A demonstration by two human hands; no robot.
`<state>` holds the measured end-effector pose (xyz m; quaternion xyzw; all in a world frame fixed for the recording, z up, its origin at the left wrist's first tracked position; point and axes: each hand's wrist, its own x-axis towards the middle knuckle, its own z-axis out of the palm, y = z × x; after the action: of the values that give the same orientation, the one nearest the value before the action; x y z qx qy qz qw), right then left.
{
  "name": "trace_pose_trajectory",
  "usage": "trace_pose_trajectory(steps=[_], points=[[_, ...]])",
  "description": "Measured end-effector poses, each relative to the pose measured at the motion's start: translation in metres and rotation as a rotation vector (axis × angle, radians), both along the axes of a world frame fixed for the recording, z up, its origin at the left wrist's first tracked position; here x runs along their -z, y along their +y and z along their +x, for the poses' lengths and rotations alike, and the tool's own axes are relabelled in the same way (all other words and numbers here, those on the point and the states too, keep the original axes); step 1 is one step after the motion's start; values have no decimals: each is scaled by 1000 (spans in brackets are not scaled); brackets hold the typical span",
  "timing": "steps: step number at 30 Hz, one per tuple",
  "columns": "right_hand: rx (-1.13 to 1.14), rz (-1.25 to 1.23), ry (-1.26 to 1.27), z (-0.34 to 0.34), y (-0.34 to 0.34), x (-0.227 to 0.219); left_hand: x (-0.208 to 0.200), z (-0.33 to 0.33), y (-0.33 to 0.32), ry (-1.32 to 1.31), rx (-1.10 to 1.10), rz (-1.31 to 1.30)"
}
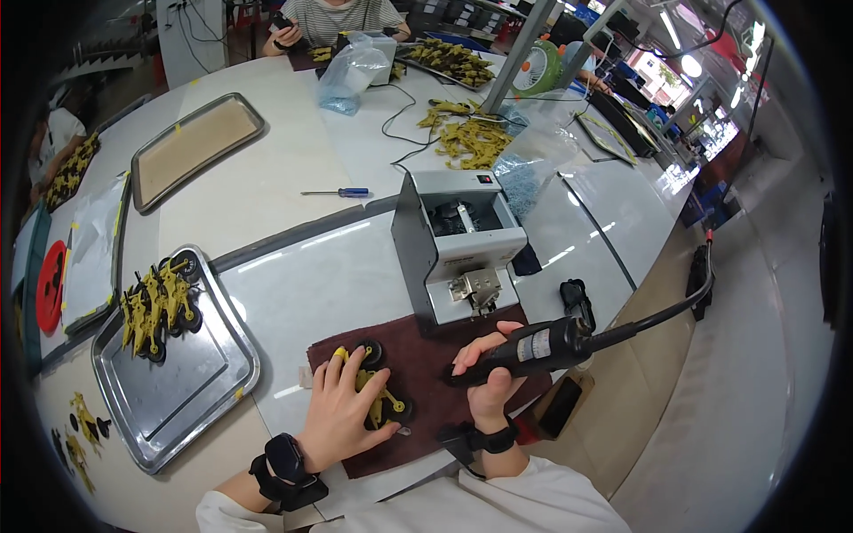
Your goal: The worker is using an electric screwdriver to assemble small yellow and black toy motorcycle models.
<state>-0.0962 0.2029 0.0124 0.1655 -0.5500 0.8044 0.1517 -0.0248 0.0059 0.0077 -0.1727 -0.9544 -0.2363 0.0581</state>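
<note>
On a dark red cloth (431,391) on the tabletop (289,302), a yellow part (384,407) with black wheels lies under the left hand (342,410), its fingers spread wide and touching the part. Over the cloth, the right hand (489,391) has its fingers curled round a black driver (544,345). Just beyond stands a grey machine (477,246). Leftward, a metal tray (200,382) holds more yellow parts (158,306); a screwdriver (342,193) lies farther back.

A head-worn wide fisheye, the only view, looks down and forward across the table (302,160); the wearer's fingers (352,366) are close, at lower centre, and the floor (746,275) bends away at right.
</note>
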Motion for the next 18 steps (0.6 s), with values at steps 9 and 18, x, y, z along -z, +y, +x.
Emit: trace_pose_trajectory(steps=[9,18], points=[[63,-26,1,-4,0,-2,4,2,-15,5,8,51],[272,90,215,-70,11,-101,18,-4,-31,-57,117,39]])
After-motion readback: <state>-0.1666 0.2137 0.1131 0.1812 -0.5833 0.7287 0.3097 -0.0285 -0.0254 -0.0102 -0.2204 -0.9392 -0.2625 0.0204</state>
